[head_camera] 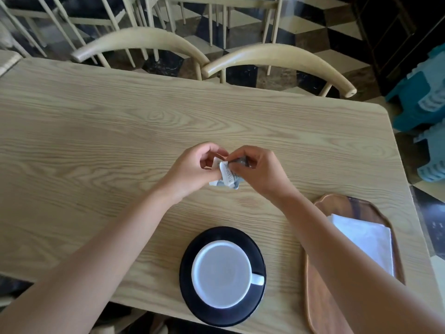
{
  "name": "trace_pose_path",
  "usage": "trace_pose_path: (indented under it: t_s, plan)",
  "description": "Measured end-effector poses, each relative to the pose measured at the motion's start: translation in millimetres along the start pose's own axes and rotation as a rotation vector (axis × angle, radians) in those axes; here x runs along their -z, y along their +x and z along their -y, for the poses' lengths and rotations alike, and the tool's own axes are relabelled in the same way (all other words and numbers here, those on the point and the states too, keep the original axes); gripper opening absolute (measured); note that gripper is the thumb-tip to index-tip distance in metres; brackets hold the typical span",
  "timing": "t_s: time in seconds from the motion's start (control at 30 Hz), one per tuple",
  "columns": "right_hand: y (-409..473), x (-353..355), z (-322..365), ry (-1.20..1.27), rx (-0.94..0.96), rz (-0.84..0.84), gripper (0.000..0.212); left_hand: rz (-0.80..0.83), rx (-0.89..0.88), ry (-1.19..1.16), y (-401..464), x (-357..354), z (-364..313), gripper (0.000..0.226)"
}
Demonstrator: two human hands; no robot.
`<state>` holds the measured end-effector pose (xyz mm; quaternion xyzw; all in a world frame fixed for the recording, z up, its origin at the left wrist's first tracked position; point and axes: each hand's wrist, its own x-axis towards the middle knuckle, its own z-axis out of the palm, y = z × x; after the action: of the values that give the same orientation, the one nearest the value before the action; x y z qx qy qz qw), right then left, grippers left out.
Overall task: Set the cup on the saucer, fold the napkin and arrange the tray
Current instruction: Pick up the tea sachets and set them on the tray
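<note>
Pale wood grain runs across the worktop (pixel 96 131) in front of you, and your two hands meet above its middle. Your left hand (pixel 192 169) and your right hand (pixel 258 171) both pinch a small crumpled packet (pixel 227 178) (white with printed lettering that is too blurred to read, and a silvery edge), each grip clamped on it between thumb and fingertips. The packet hangs between the hands, its lower corner close to the wood; whether it touches the surface cannot be told.

Nearer to you, at the front edge of the worktop, a black saucer (pixel 190 292) carries the white cup (pixel 222 273), which sits upright on it with its handle pointing to your right. The saucer's rim slightly overhangs the worktop edge.

To the right of the saucer, just beside it, lies a brown wooden tray (pixel 317 307), long and rounded at the corners. Your right forearm crosses over its left part. On the tray rests a white napkin (pixel 366 237), flat and roughly rectangular, lying toward the tray's far half.

Beyond the far edge of the worktop stand two chairs (pixel 277 54) with curved cream backs, over a floor (pixel 313 27) of black and cream tiles. Teal plastic stools (pixel 423 97) are stacked at the right.
</note>
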<state>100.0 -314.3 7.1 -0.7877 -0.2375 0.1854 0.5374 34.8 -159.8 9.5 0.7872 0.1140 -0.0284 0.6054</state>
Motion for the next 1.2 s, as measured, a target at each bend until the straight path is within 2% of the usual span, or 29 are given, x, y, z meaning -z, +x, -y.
trace_pose_path:
  t_s: [0.03, 0.13, 0.23, 0.33, 0.43, 0.5, 0.57, 0.67, 0.77, 0.87, 1.0, 1.07, 1.13, 1.2]
  plan:
    - [-2, 2, 0, 0.036, -0.006, -0.028, 0.024, -0.017, 0.02, -0.061, -2, -1, -1, 0.027]
    - [-7, 7, 0, 0.104, -0.023, -0.18, 0.026, -0.011, 0.104, -0.287, -15, -7, -4, 0.01]
    - [-15, 5, 0, 0.141, -0.057, -0.29, 0.025, -0.055, 0.083, -0.152, -25, -20, -5, 0.018]
    - [-25, -2, 1, 0.173, -0.108, -0.352, 0.019, -0.164, 0.003, -0.052, -28, -36, -7, 0.006]
    - [-34, 2, 0, 0.19, -0.16, -0.316, 0.018, -0.208, -0.042, -0.033, -31, -41, -11, 0.01]
    - [-39, 11, 0, 0.13, -0.17, -0.247, 0.019, -0.189, -0.078, 0.047, -35, -39, -14, 0.013]
    - [-47, 21, 3, 0.051, -0.156, -0.193, 0.011, -0.209, -0.094, 0.087, -42, -40, -19, 0.014]
    - [-63, 31, 17, 0.107, -0.149, -0.223, 0.016, -0.293, -0.025, -0.11, -54, -53, -36, 0.01]
    - [-85, 42, 37, 0.192, -0.13, -0.326, 0.016, -0.216, 0.055, -0.334, -71, -73, -61, 0.01]
    - [-110, 59, 59, 0.207, -0.137, -0.401, 0.014, -0.218, 0.06, -0.446, -88, -90, -90, 0.015]
    - [-151, 90, 79, 0.188, -0.163, -0.447, 0.013, -0.216, 0.0, -0.387, -108, -114, -123, 0.021]
    - [-176, 105, 83, 0.187, -0.158, -0.481, 0.025, -0.194, -0.028, -0.352, -120, -129, -133, 0.025]
    - [-203, 116, 78, 0.156, -0.188, -0.508, 0.032, -0.163, -0.024, -0.326, -132, -145, -136, 0.024]
    - [-228, 119, 67, 0.143, -0.256, -0.507, 0.028, -0.124, 0.022, -0.318, -144, -162, -129, 0.021]
